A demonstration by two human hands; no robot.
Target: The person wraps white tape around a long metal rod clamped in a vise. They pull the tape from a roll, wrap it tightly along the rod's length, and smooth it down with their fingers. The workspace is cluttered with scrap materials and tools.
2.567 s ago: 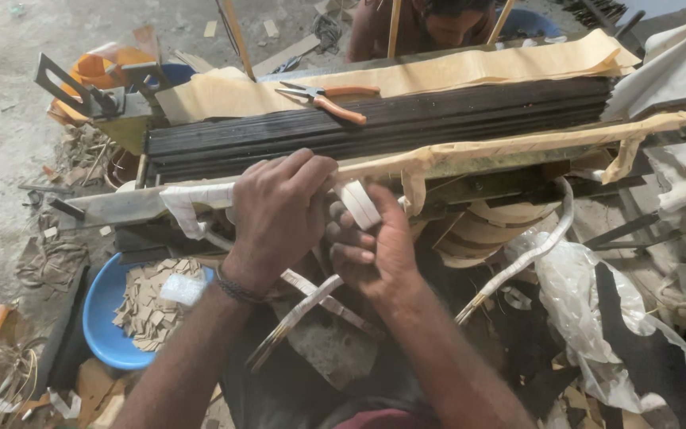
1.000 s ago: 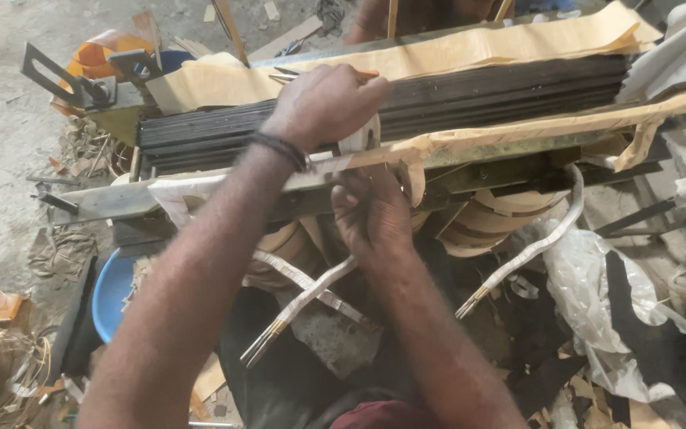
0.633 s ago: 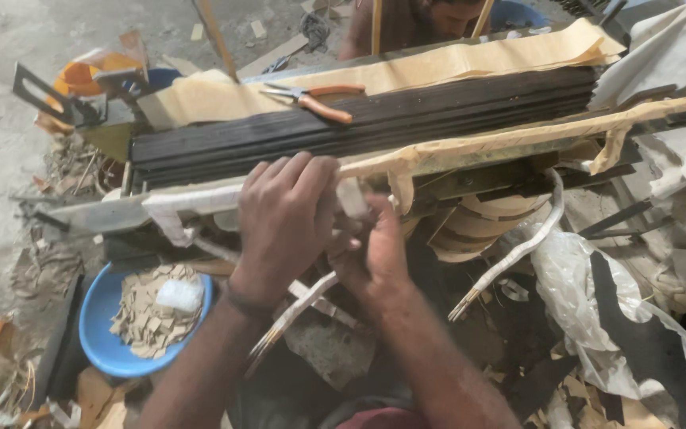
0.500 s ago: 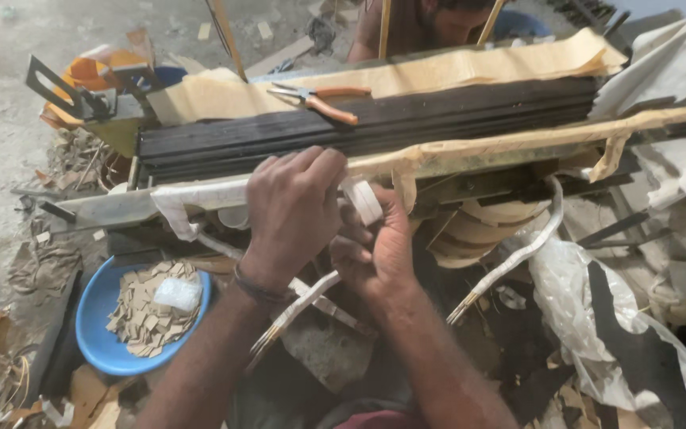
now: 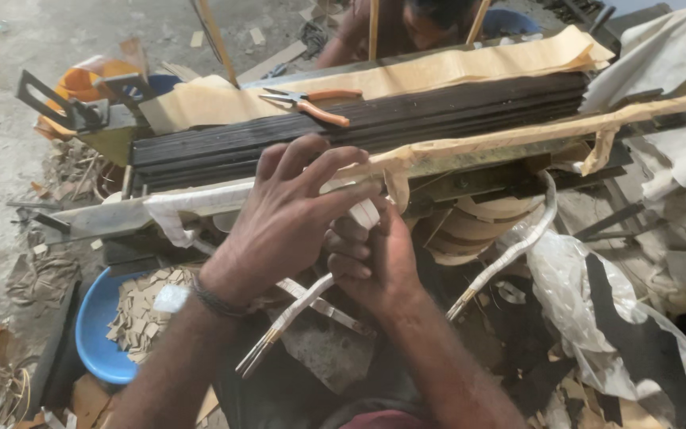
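while the left hand (image 5: pixel 295 214) spreads its fingers over a paper-wrapped bar (image 5: pixel 470 147), the right hand (image 5: pixel 375 254) pinches a white tape roll (image 5: pixel 364 213), mostly hidden; orange-handled pliers (image 5: pixel 311 103) lie behind.

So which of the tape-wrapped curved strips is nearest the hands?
The straighter wrapped strip slanting down-left beneath the left hand and right hand; the other, hook-curved wrapped strip lies well off to their right.

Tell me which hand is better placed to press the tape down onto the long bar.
Left, probably. The left hand already lies spread over the paper-wrapped long bar, fingers on the wrapping. The right hand sits just below, closed around a white tape roll, so it is occupied.
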